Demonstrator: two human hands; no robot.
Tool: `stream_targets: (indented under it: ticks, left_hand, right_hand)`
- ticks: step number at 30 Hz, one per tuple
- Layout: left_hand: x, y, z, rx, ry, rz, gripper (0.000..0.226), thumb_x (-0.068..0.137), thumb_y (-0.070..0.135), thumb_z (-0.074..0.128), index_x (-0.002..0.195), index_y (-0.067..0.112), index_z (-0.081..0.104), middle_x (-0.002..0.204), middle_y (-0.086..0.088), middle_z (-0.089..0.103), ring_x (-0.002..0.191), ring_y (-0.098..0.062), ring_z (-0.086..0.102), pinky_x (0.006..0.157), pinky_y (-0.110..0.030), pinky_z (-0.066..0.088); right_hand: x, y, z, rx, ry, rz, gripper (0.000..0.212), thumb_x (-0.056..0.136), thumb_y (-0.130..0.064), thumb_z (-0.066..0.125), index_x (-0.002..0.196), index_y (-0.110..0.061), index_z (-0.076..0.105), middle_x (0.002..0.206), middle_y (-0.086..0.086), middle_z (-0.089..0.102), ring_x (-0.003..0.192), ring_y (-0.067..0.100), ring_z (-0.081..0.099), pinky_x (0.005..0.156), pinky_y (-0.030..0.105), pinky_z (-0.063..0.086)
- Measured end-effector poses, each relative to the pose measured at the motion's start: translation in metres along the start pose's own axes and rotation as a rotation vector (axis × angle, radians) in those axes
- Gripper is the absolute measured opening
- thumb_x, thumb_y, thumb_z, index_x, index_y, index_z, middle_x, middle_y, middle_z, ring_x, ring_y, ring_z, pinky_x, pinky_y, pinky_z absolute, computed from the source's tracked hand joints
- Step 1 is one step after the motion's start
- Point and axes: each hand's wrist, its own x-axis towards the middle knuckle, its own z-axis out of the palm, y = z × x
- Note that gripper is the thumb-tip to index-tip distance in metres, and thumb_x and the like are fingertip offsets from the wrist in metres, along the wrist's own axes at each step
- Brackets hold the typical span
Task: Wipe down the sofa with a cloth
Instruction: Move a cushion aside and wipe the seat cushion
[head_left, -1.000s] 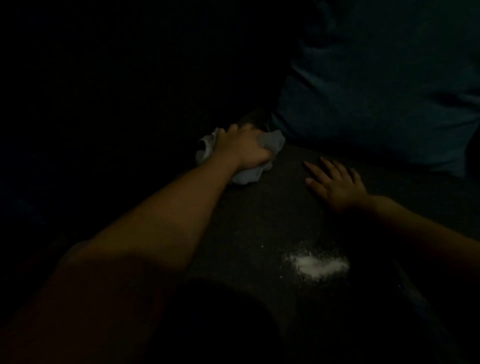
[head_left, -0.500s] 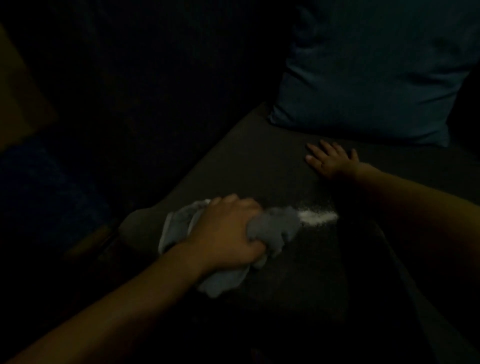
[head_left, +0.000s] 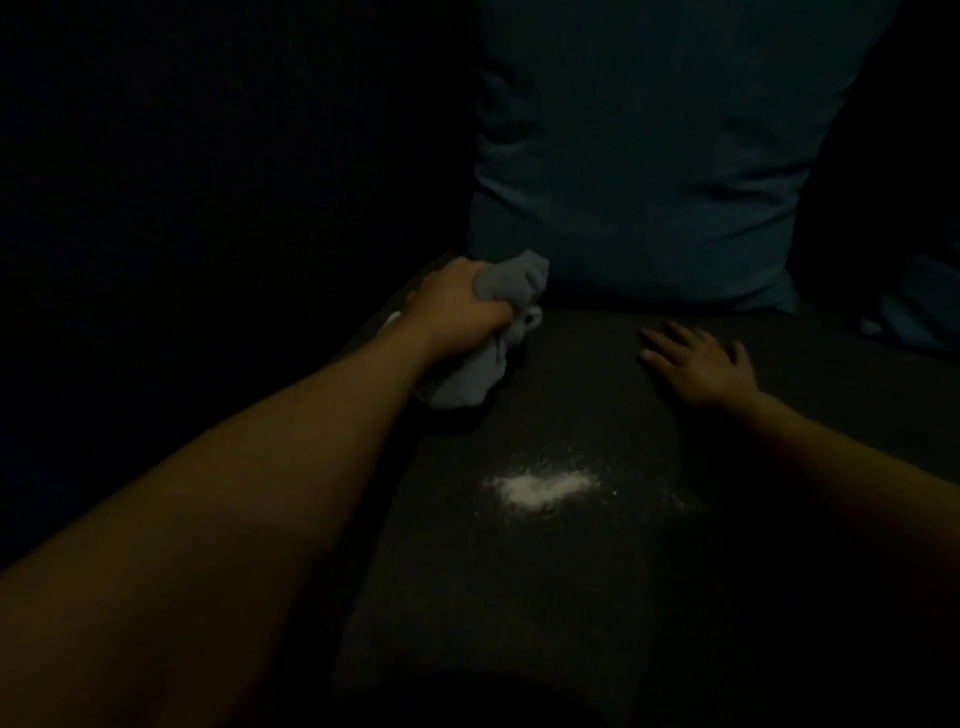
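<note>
- Cloth (head_left: 480, 338), pale grey and bunched, sits on the sofa (head_left: 571, 597) seat at its far left corner, just in front of the cushion (head_left: 649, 156).
- Part of the cloth bulges out above the left hand (head_left: 457, 309), touching or nearly touching the cushion's lower left edge; another fold hangs out below the hand toward the camera.
- The left hand grips the cloth with fingers curled round it, knuckles up, pressing it down on the seat.
- The left arm reaches forward almost straight from the lower left of the view, forearm bare.
- The right hand (head_left: 698, 366) lies flat on the seat, palm down, fingers straight and slightly spread, pointing up and to the left toward the cushion; it holds nothing.
- The right hand is well apart from the cloth, with bare dark seat between them.
- The right forearm comes in from the right edge, low over the seat.
- White powder (head_left: 540, 486) lies in a small patch on the seat, nearer the camera than both hands and roughly between them, with a thin scatter of specks around it; the cloth does not touch it.
- The cushion stands upright against the back of the sofa, dark teal in the dim light.
- The scene is very dark; left of the sofa nothing can be made out.
</note>
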Motion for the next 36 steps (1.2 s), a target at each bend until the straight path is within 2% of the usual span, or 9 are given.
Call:
stream_targets:
  ticks: [4, 10, 17, 24, 27, 29, 31, 34, 36]
  left_hand:
    - [0.086, -0.025, 0.069, 0.212, -0.118, -0.068, 0.038, 0.065, 0.055, 0.051, 0.095, 0.036, 0.063, 0.111, 0.001, 0.063, 0.107, -0.026, 0.057, 0.096, -0.043, 0.043]
    - [0.117, -0.029, 0.075, 0.213, -0.209, -0.018, 0.021, 0.07, 0.05, 0.058, 0.081, 0.033, 0.062, 0.092, 0.005, 0.064, 0.088, -0.019, 0.06, 0.073, -0.029, 0.041]
    - [0.012, -0.003, 0.066, 0.229, -0.291, 0.133, 0.043, 0.075, 0.052, 0.058, 0.113, 0.033, 0.059, 0.109, 0.009, 0.059, 0.102, -0.014, 0.049, 0.091, -0.037, 0.041]
    - [-0.119, 0.011, 0.044, 0.128, -0.432, 0.195, 0.049, 0.066, 0.063, 0.047, 0.108, 0.041, 0.058, 0.114, 0.021, 0.056, 0.1, -0.005, 0.049, 0.092, -0.031, 0.038]
    - [-0.115, 0.015, 0.032, -0.191, -0.461, 0.039, 0.026, 0.07, 0.034, 0.066, 0.096, 0.027, 0.064, 0.091, 0.012, 0.068, 0.084, -0.004, 0.062, 0.081, -0.028, 0.05]
    - [-0.081, 0.023, 0.023, -0.348, -0.26, 0.004, 0.014, 0.075, 0.003, 0.065, 0.079, 0.016, 0.062, 0.063, 0.013, 0.063, 0.059, 0.006, 0.055, 0.061, -0.013, 0.044]
    - [-0.032, 0.034, 0.016, -0.326, -0.06, -0.041, 0.016, 0.08, -0.005, 0.061, 0.077, 0.011, 0.061, 0.062, 0.012, 0.058, 0.055, 0.007, 0.049, 0.055, -0.012, 0.039]
    - [0.039, 0.028, 0.043, -0.198, -0.074, -0.087, 0.003, 0.079, 0.019, 0.063, 0.08, 0.017, 0.061, 0.076, 0.003, 0.059, 0.075, -0.012, 0.056, 0.065, -0.023, 0.044]
    - [0.063, 0.012, 0.079, 0.177, -0.146, -0.084, 0.03, 0.073, 0.049, 0.056, 0.091, 0.026, 0.064, 0.096, 0.0, 0.063, 0.093, -0.022, 0.057, 0.081, -0.033, 0.046]
  right_hand:
    - [0.018, 0.006, 0.011, -0.039, 0.011, 0.028, 0.05, 0.095, -0.061, 0.015, 0.145, -0.053, 0.009, 0.159, -0.011, 0.003, 0.147, 0.019, 0.002, 0.115, 0.055, 0.0]
    - [0.028, 0.009, 0.019, -0.071, 0.062, 0.034, 0.049, 0.096, -0.059, 0.011, 0.144, -0.053, 0.004, 0.159, -0.01, 0.002, 0.147, 0.019, 0.0, 0.114, 0.056, -0.001]
    - [0.021, 0.008, 0.014, -0.055, 0.063, 0.011, 0.049, 0.097, -0.056, 0.013, 0.145, -0.051, 0.009, 0.16, -0.01, 0.005, 0.146, 0.02, 0.003, 0.114, 0.057, 0.001]
    - [0.012, 0.003, 0.007, -0.025, -0.041, 0.004, 0.053, 0.098, -0.055, 0.014, 0.149, -0.043, 0.006, 0.161, -0.004, 0.0, 0.147, 0.022, 0.0, 0.116, 0.052, 0.0]
    - [0.003, 0.007, -0.006, -0.003, -0.171, -0.024, 0.054, 0.099, -0.053, 0.015, 0.15, -0.038, 0.004, 0.161, 0.001, -0.002, 0.147, 0.025, -0.002, 0.116, 0.051, 0.001]
    - [-0.008, 0.013, -0.006, -0.021, -0.164, -0.076, 0.054, 0.1, -0.051, 0.015, 0.15, -0.037, 0.005, 0.161, 0.001, 0.0, 0.147, 0.025, 0.0, 0.117, 0.049, 0.003]
    - [-0.018, 0.02, 0.002, -0.039, -0.066, -0.116, 0.053, 0.1, -0.051, 0.014, 0.15, -0.038, 0.007, 0.16, -0.003, 0.003, 0.147, 0.021, 0.003, 0.117, 0.046, 0.004]
    - [-0.022, 0.022, 0.008, -0.052, 0.03, -0.146, 0.052, 0.099, -0.051, 0.012, 0.15, -0.039, 0.007, 0.16, -0.006, 0.003, 0.147, 0.018, 0.004, 0.118, 0.044, 0.005]
    - [-0.018, 0.023, 0.012, -0.059, 0.039, -0.143, 0.052, 0.099, -0.051, 0.012, 0.15, -0.039, 0.005, 0.16, -0.007, 0.003, 0.147, 0.016, 0.002, 0.117, 0.043, 0.003]
